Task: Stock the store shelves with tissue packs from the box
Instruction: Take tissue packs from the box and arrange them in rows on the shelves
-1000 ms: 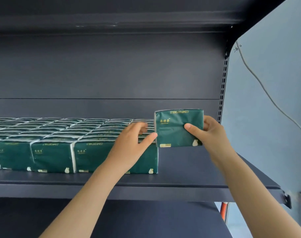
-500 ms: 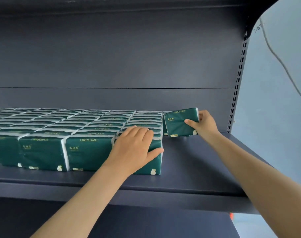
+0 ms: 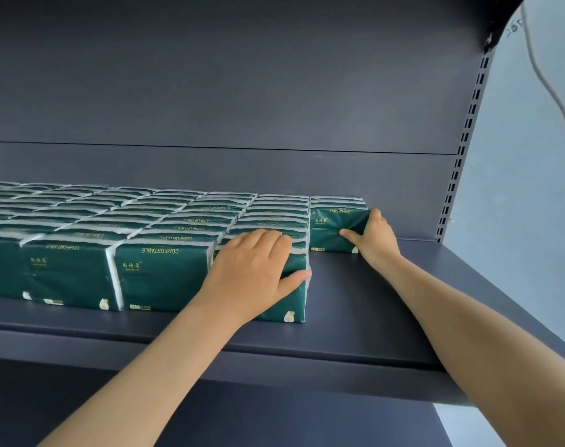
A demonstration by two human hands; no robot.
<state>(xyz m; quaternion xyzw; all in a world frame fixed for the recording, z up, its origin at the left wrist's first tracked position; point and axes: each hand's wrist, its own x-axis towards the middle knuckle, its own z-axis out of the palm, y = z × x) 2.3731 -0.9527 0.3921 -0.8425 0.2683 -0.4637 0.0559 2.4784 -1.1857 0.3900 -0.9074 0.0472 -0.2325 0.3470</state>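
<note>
Several rows of green tissue packs [image 3: 158,275] stand upright on the dark shelf [image 3: 365,304], filling its left and middle. My left hand [image 3: 255,269] lies over the front right pack of the block, fingers on its top and thumb along its right side. At the back right, my right hand [image 3: 376,238] holds a single green tissue pack [image 3: 331,227] upright on the shelf, thumb on its front face and fingers behind its right end. That pack stands against other packs at the back wall. The box is out of view.
The shelf's right part between the block and the slotted upright [image 3: 461,150] is bare. A dark back panel [image 3: 242,91] rises behind. A light blue wall [image 3: 532,188] with a hanging cable [image 3: 545,79] lies to the right. A lower shelf [image 3: 274,414] shows below.
My right hand has carried the pack from in front of the block to the back of the shelf and set it down there. My left hand has settled onto the front right pack.
</note>
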